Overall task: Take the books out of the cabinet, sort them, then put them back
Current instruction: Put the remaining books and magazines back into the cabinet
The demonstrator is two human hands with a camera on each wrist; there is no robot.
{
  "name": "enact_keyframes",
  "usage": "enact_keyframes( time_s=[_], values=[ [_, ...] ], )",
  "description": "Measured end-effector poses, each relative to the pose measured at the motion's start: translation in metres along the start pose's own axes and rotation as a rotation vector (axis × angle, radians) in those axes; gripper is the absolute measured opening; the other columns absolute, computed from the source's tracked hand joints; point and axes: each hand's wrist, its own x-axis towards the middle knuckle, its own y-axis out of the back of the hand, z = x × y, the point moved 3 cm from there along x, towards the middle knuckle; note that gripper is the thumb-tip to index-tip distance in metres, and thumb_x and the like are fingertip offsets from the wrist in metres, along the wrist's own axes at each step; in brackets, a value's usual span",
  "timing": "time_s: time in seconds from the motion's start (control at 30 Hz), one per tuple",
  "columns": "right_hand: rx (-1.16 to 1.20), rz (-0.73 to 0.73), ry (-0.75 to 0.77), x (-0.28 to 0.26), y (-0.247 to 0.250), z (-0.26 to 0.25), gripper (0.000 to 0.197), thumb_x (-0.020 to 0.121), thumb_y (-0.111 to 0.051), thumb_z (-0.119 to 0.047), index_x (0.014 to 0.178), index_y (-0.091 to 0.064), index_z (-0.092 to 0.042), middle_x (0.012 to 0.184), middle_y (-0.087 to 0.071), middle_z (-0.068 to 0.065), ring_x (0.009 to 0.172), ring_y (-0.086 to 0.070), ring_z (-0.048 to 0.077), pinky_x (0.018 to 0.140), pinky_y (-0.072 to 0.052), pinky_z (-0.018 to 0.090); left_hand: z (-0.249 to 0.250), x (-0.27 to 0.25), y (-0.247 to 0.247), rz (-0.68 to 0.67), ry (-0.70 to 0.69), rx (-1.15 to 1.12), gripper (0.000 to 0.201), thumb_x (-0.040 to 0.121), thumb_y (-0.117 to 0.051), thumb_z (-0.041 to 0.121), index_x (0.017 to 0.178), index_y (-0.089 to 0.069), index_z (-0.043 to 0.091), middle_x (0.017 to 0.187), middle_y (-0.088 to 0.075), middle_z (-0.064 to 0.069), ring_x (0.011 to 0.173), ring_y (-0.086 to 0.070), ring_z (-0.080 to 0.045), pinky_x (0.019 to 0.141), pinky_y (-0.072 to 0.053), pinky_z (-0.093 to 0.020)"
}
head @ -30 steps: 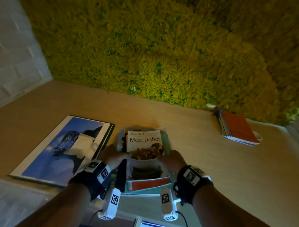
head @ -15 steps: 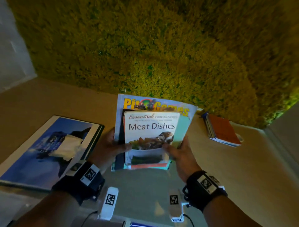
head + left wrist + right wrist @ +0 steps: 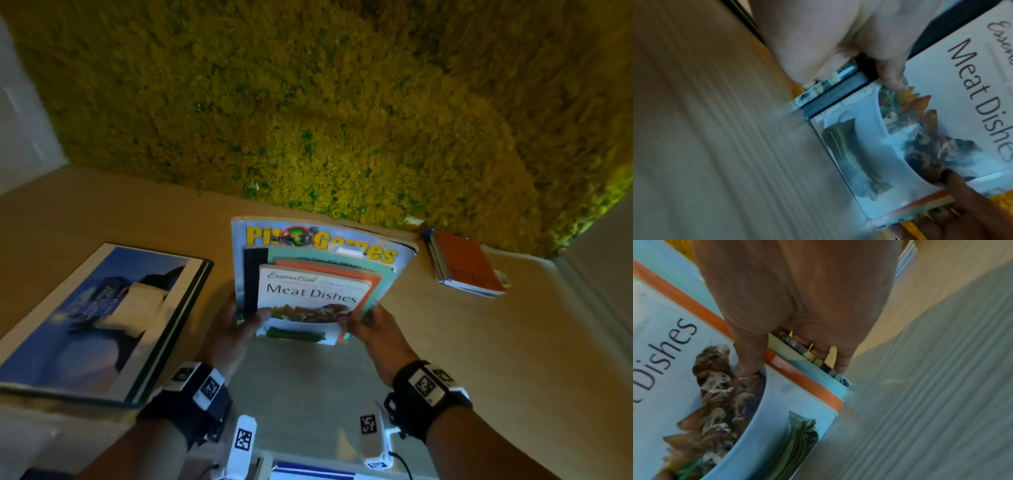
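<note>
A stack of books (image 3: 308, 274) stands tilted up off the beige surface, held by both hands. Its front book is the white "Meat Dishes" cookbook (image 3: 310, 301) (image 3: 941, 113) (image 3: 684, 369); behind it come an orange-edged book, a teal one, and a large "Games" magazine (image 3: 322, 240). My left hand (image 3: 236, 322) (image 3: 849, 53) grips the stack's left edge, thumb on the cookbook cover. My right hand (image 3: 366, 325) (image 3: 797, 313) grips the right edge, thumb on the cover, fingers behind.
A large blue photo book (image 3: 99, 322) lies flat at the left. A small pile topped by an orange book (image 3: 466, 267) lies at the back right against the yellow-green moss wall (image 3: 308, 102). A white wall (image 3: 603, 267) bounds the right side.
Both hands have lifted the stack from lying flat and tilted it upright, carrying it farther from me. The Games magazine cover has come into sight behind.
</note>
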Motion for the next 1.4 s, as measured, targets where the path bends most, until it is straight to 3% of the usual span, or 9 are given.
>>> enact_keyframes(
  time_s=[0.13, 0.3, 0.47, 0.6, 0.77, 0.97, 1.13, 1.27, 1.4],
  values=[
    [0.018, 0.04, -0.001, -0.018, -0.002, 0.008, 0.033, 0.09, -0.073, -0.001, 0.117, -0.068, -0.019, 0.113, -0.079, -0.001, 0.105, -0.073, 0.017, 0.088, -0.057, 0.033, -0.008, -0.011, -0.018, 0.028, 0.025, -0.007, 0.057, 0.065, -0.071, 0.055, 0.119, -0.059, 0.039, 0.104, -0.072, 0.019, 0.099, -0.068, -0.003, 0.088, -0.049, -0.036],
    [0.045, 0.054, -0.004, -0.067, 0.029, 0.006, 0.023, 0.09, -0.066, 0.012, 0.104, -0.064, -0.006, 0.081, -0.074, -0.005, 0.069, -0.069, -0.001, 0.062, -0.053, 0.014, -0.007, -0.048, -0.043, -0.097, 0.054, -0.063, 0.065, 0.065, -0.076, 0.042, 0.126, -0.057, 0.036, 0.117, -0.071, 0.012, 0.109, -0.066, -0.008, 0.091, -0.049, -0.033],
    [0.049, 0.036, -0.027, -0.139, 0.085, 0.012, 0.025, 0.088, -0.072, 0.004, 0.108, -0.064, -0.007, 0.089, -0.076, 0.001, 0.09, -0.071, 0.023, 0.088, -0.061, 0.043, -0.011, -0.12, -0.081, -0.131, 0.109, -0.039, 0.044, 0.072, -0.079, 0.038, 0.113, -0.065, 0.042, 0.111, -0.073, 0.012, 0.11, -0.064, -0.011, 0.098, -0.045, -0.037],
    [0.03, 0.043, -0.036, -0.224, 0.132, 0.041, 0.032, 0.088, -0.075, 0.0, 0.114, -0.061, -0.01, 0.094, -0.074, 0.002, 0.089, -0.072, 0.024, 0.084, -0.062, 0.044, -0.036, -0.215, -0.118, -0.108, 0.168, 0.078, 0.018, 0.088, -0.072, 0.032, 0.103, -0.063, 0.027, 0.105, -0.07, 0.003, 0.109, -0.063, -0.02, 0.096, -0.048, -0.043],
    [-0.006, 0.009, -0.123, -0.341, 0.183, 0.12, 0.033, 0.085, -0.08, -0.018, 0.112, -0.062, -0.017, 0.098, -0.077, 0.0, 0.093, -0.073, 0.021, 0.084, -0.06, 0.041, -0.084, -0.355, -0.151, -0.108, 0.261, 0.2, 0.033, 0.083, -0.073, 0.044, 0.108, -0.062, 0.027, 0.105, -0.072, 0.005, 0.101, -0.066, -0.016, 0.089, -0.05, -0.043],
    [0.066, -0.013, -0.301, -0.422, 0.221, 0.217, 0.033, 0.09, -0.076, -0.007, 0.121, -0.064, -0.009, 0.114, -0.073, 0.02, 0.105, -0.072, 0.033, 0.092, -0.061, 0.043, -0.153, -0.447, -0.179, -0.154, 0.4, 0.376, 0.043, 0.07, -0.071, 0.055, 0.097, -0.06, 0.024, 0.098, -0.069, -0.007, 0.094, -0.066, -0.026, 0.088, -0.05, -0.046],
    [0.034, 0.094, -0.353, -0.399, 0.238, 0.288, 0.026, 0.085, -0.08, -0.019, 0.109, -0.07, -0.016, 0.104, -0.076, 0.013, 0.094, -0.073, 0.028, 0.078, -0.06, 0.035, -0.204, -0.419, -0.207, -0.214, 0.493, 0.451, 0.015, 0.089, -0.071, 0.036, 0.095, -0.059, 0.03, 0.097, -0.066, 0.011, 0.093, -0.064, -0.015, 0.08, -0.048, -0.032],
    [-0.033, 0.141, -0.351, -0.329, 0.25, 0.338, 0.06, 0.067, -0.081, -0.043, 0.118, -0.062, -0.017, 0.11, -0.072, 0.011, 0.101, -0.071, 0.03, 0.085, -0.061, 0.046, -0.259, -0.351, -0.233, -0.249, 0.48, 0.513, 0.035, 0.077, -0.072, 0.047, 0.099, -0.06, 0.022, 0.1, -0.07, -0.003, 0.096, -0.066, -0.026, 0.093, -0.052, -0.051],
    [-0.206, 0.136, -0.237, -0.242, 0.259, 0.358, 0.04, 0.07, -0.072, -0.041, 0.1, -0.068, -0.014, 0.097, -0.075, 0.011, 0.089, -0.072, 0.027, 0.081, -0.059, 0.045, -0.3, -0.272, -0.258, -0.247, 0.417, 0.525, 0.044, 0.086, -0.074, 0.03, 0.124, -0.056, 0.015, 0.117, -0.067, -0.004, 0.104, -0.063, -0.027, 0.094, -0.052, -0.045]
  ],
)
